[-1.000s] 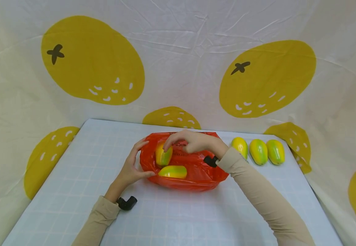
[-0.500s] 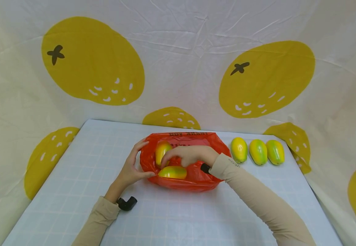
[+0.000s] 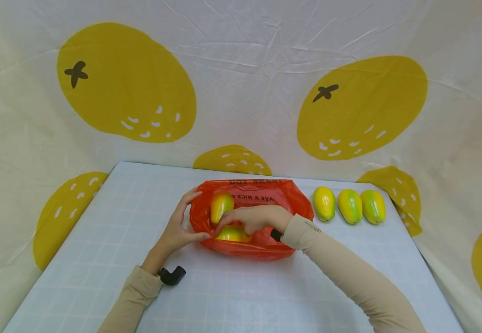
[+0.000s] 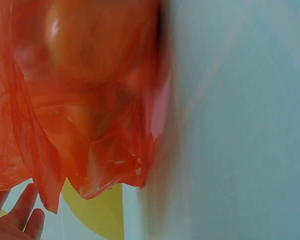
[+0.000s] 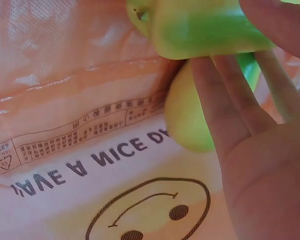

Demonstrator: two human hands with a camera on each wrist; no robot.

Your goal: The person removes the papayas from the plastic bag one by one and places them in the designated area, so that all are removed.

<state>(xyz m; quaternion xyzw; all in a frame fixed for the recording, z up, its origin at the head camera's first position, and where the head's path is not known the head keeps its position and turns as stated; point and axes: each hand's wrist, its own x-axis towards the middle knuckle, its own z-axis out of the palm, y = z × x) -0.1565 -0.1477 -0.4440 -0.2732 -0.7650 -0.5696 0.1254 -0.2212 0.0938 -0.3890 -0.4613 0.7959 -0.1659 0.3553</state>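
A red plastic bag [image 3: 282,199] lies open on the table with two yellow-green papayas inside. One papaya [image 3: 222,207] stands lengthwise at the bag's left; the other papaya [image 3: 233,235] lies crosswise by the front rim. My left hand [image 3: 178,231] holds the bag's left side, thumb at the front rim and fingers at the back. In the left wrist view its fingertips [image 4: 25,205] show beside the red film. My right hand [image 3: 253,218] reaches into the bag and grips the crosswise papaya, with its thumb on one side and fingers on the other in the right wrist view.
Three more papayas stand in a row right of the bag: a near one [image 3: 324,203], a middle one [image 3: 350,206] and a far-right one [image 3: 373,206]. A pale checked cloth covers the table [image 3: 99,240]. Behind rises a curtain [image 3: 245,101] printed with yellow fruit.
My right hand has moved down into the bag, from over the lengthwise papaya to the crosswise one, and now grips it. My left hand stays on the bag.
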